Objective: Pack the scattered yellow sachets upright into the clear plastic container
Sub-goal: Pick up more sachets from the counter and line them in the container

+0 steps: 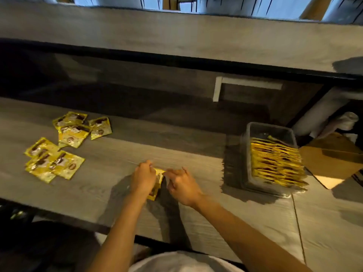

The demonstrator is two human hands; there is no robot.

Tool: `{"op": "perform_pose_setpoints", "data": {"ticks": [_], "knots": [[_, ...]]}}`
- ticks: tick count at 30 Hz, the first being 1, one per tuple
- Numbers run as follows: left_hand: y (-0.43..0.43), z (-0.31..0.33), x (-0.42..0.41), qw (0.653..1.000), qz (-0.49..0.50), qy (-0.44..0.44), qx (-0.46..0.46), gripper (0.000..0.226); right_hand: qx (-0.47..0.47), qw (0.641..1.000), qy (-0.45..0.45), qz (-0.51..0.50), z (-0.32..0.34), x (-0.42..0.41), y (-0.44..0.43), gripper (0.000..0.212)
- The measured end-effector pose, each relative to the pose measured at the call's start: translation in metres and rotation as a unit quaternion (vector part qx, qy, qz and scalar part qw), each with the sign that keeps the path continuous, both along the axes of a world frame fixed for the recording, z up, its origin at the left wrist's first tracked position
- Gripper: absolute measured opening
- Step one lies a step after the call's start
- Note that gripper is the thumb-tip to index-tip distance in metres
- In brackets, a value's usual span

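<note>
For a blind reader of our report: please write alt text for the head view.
A person's left grip and right grip hold one yellow sachet between them at a grey table. To the left lie loose sachets; at right, a clear container holds upright sachets.

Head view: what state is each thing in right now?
Container: open, part full, far end not yet filled.
Packed sachets: upright, in a row inside the container.
Loose sachets: lying flat on the table, two clusters at far left.
Held sachet: gripped between both hands.
Left hand: grips the held sachet.
Right hand: pinches its other side.
</note>
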State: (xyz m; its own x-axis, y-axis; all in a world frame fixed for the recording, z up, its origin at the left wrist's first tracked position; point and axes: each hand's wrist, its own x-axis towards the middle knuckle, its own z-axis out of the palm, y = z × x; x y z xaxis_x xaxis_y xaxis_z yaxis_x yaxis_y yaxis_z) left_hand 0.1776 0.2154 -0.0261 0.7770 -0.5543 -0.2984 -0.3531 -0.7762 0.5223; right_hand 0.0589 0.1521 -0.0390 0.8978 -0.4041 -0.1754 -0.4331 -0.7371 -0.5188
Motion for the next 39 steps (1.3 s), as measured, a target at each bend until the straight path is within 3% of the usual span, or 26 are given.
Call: {"op": "perform_pose_setpoints", "data": {"ticks": [7,15,19,23,28,33,39], "knots": [[0.067,-0.023,0.064,0.998,0.052,0.01,0.043,0.031,0.004,0.993,0.108,0.055,-0.029,0.069,0.048,0.048],[0.112,-0.021,0.141,0.993,0.099,-0.029,0.058,0.051,0.002,0.992,0.106,0.069,-0.03,0.155,0.081,0.051],[0.125,-0.026,0.176,0.988,0.093,-0.021,0.118,0.058,-0.007,0.991,0.113,0.07,-0.026,0.178,0.082,0.05],[0.123,-0.029,0.176,0.986,0.04,0.008,0.164,0.054,-0.005,0.991,0.123,0.058,-0.025,0.18,0.077,0.052],[0.097,-0.028,0.143,0.976,-0.075,-0.032,0.2,0.052,0.017,0.994,0.104,-0.004,-0.029,0.158,0.071,0.053],[0.073,-0.027,0.106,0.955,-0.19,-0.056,0.219,0.051,0.014,0.994,0.092,-0.064,-0.033,0.122,0.056,0.055],[0.054,-0.029,0.097,0.917,-0.276,-0.1,0.27,0.059,-0.021,0.983,0.123,-0.135,-0.024,0.085,0.032,0.042]]}}
